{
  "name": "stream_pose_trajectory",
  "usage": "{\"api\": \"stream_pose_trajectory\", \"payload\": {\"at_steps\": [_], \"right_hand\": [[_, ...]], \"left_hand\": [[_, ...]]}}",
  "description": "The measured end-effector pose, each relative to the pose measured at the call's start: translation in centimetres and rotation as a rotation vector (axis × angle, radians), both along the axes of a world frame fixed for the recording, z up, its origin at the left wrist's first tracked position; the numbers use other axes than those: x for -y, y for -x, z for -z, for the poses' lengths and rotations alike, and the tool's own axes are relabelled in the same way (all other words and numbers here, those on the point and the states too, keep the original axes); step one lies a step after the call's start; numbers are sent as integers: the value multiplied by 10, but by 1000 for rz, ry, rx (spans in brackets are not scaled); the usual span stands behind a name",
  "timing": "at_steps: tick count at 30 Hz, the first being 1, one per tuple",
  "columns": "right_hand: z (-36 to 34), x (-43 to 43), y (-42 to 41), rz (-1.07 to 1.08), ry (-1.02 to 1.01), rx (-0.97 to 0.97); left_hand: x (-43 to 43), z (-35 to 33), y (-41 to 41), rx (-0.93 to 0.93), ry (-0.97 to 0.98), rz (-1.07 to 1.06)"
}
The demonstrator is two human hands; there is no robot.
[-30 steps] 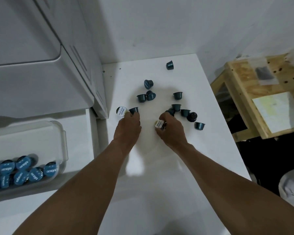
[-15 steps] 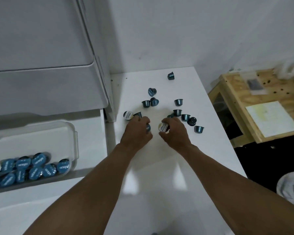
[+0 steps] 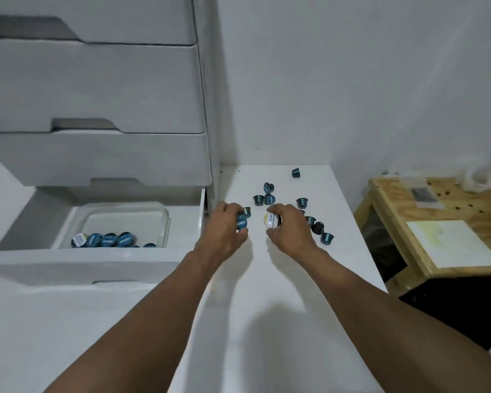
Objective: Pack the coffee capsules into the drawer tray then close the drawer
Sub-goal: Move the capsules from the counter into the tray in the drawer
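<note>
Centre of the frame: a person's two bare arms reach forward over a white worktop (image 3: 267, 279) scattered with loose capsules (image 3: 270, 199). A second ago both hands were pressed low among them. Now the left hand (image 3: 223, 231) has a blue-lidded capsule (image 3: 241, 222) pinched in its curled fingers, lid turned toward the viewer. The right hand (image 3: 291, 232) likewise grips a pale-lidded capsule (image 3: 271, 221), which it was already holding.

The view has also tipped upward, so at the left of the frame the open drawer (image 3: 82, 265) shows more fully. Its clear tray (image 3: 165, 222) holds a row of packed capsules (image 3: 108, 240) along the near side (the far half looks bare). With each hand loaded, the carry to the tray seems next. About a dozen capsules remain out, so closing the drawer is some way off.
</note>
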State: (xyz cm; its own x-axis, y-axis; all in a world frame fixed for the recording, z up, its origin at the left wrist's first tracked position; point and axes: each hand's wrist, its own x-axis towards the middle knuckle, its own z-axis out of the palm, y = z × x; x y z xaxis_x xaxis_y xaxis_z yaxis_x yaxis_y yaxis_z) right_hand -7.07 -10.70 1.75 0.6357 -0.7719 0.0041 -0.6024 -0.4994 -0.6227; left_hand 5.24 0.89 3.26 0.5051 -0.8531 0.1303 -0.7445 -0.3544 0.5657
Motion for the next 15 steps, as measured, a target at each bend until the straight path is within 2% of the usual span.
{"api": "stream_pose_trajectory", "payload": {"at_steps": [4, 15], "right_hand": [[-25, -41, 7, -96, 40, 96], [-69, -151, -28, -262, 80, 147]], "left_hand": [[-50, -23, 15, 31, 83, -109], [-183, -61, -14, 143, 126, -289]]}}
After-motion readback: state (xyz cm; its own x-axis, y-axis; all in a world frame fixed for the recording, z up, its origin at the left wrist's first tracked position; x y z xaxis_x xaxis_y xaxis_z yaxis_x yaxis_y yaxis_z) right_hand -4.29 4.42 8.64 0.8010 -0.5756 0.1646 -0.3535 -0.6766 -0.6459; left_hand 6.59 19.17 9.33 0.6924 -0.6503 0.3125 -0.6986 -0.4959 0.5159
